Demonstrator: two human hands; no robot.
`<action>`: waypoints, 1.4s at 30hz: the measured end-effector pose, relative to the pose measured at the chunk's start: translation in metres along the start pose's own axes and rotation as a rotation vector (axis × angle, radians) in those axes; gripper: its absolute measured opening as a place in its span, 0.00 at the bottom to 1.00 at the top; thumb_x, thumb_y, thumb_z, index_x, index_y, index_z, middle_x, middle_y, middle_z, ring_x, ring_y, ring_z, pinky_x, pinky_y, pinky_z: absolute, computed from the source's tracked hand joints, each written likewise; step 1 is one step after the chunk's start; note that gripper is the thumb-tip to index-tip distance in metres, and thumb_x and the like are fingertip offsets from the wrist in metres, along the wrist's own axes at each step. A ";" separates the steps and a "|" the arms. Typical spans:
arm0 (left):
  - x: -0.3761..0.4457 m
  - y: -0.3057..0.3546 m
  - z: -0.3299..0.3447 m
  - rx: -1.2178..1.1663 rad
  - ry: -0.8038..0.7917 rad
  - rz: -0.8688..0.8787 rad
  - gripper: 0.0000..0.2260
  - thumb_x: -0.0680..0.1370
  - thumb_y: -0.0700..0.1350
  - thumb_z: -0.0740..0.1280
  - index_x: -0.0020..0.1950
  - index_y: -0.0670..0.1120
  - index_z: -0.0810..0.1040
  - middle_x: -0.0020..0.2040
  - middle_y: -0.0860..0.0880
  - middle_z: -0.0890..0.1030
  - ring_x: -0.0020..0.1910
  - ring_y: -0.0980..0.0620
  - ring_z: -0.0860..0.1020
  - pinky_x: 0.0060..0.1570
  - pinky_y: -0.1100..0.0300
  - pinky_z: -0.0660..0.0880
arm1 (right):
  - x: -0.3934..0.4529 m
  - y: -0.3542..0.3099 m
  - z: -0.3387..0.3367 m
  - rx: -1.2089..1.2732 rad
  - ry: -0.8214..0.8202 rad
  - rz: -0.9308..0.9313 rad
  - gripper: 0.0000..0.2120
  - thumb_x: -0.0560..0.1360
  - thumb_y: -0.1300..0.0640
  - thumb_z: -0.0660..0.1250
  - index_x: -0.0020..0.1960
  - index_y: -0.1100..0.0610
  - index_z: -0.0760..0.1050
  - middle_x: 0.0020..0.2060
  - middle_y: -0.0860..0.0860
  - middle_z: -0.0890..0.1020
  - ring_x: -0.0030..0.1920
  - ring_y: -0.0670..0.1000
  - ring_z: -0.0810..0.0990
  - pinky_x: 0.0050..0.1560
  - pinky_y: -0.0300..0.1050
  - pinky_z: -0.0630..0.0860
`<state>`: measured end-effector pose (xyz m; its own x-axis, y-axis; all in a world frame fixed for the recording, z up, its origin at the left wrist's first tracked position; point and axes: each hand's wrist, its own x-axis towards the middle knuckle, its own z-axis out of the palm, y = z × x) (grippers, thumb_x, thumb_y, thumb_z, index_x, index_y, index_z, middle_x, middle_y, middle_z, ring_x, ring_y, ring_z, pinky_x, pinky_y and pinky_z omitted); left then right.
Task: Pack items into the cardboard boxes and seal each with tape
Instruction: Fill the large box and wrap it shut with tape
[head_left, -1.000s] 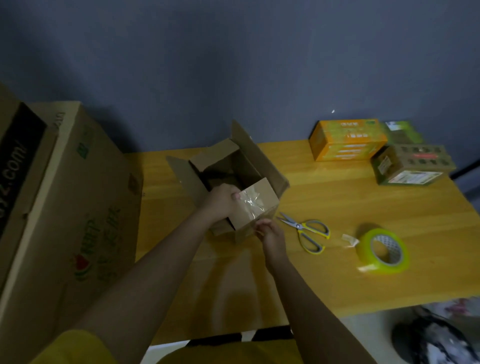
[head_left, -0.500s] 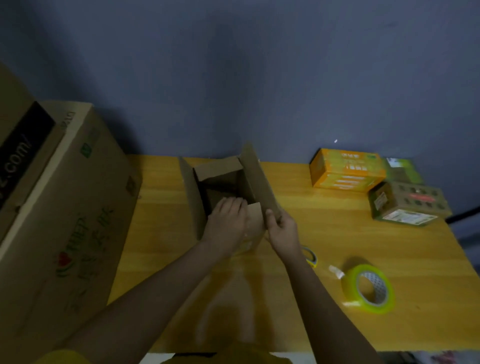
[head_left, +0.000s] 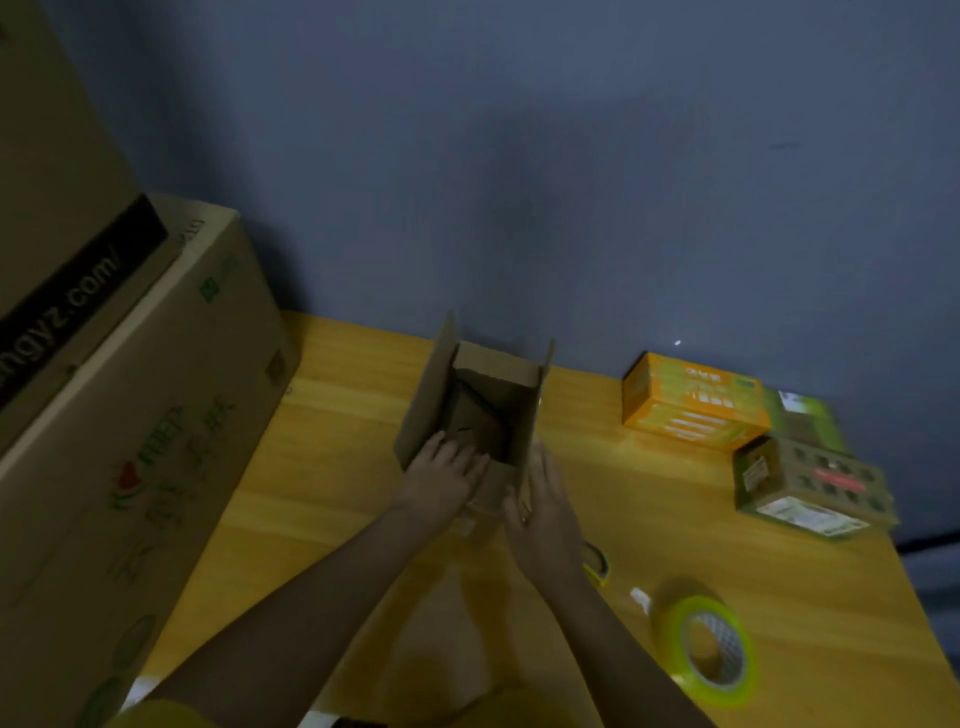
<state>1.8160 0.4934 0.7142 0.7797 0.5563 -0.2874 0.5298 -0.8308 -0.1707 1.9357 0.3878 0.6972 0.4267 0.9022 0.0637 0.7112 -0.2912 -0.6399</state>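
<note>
The small open brown cardboard box (head_left: 483, 410) is sitting upright at mid-table, flaps up, long axis running away from the person. L hand (head_left: 447, 475) is lying flat, fingers straight, on the near-left rim. R hand (head_left: 545, 512) is resting open against the near-right wall, holding nothing. The orange rectangular carton (head_left: 693, 402) is lying well to the right, so the R hand is nearer for the pick, probably next. The yellow-green tape roll (head_left: 709, 652) is lying near-right.
</note>
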 end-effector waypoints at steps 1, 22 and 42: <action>-0.006 -0.001 -0.002 -0.010 0.103 -0.016 0.30 0.77 0.54 0.66 0.76 0.45 0.63 0.72 0.42 0.67 0.70 0.42 0.66 0.71 0.44 0.54 | 0.000 0.000 0.001 -0.087 0.011 -0.089 0.31 0.79 0.54 0.58 0.79 0.56 0.52 0.78 0.50 0.55 0.73 0.50 0.63 0.66 0.45 0.68; -0.005 0.005 0.004 -0.406 0.188 -0.294 0.28 0.81 0.53 0.43 0.71 0.41 0.71 0.72 0.42 0.68 0.68 0.41 0.67 0.66 0.50 0.66 | -0.012 0.035 -0.020 0.175 0.043 0.168 0.20 0.74 0.58 0.58 0.65 0.60 0.73 0.61 0.56 0.77 0.60 0.57 0.77 0.56 0.40 0.69; 0.038 0.080 -0.036 -0.136 0.132 -0.283 0.35 0.73 0.72 0.52 0.58 0.43 0.73 0.54 0.43 0.75 0.54 0.43 0.75 0.54 0.51 0.71 | -0.076 0.160 -0.061 -0.151 0.062 0.689 0.34 0.75 0.60 0.64 0.77 0.66 0.54 0.61 0.65 0.76 0.62 0.63 0.75 0.60 0.52 0.70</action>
<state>1.8996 0.4488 0.7240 0.6270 0.7697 -0.1205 0.7642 -0.6377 -0.0968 2.0511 0.2529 0.6363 0.8352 0.4786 -0.2710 0.3362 -0.8343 -0.4370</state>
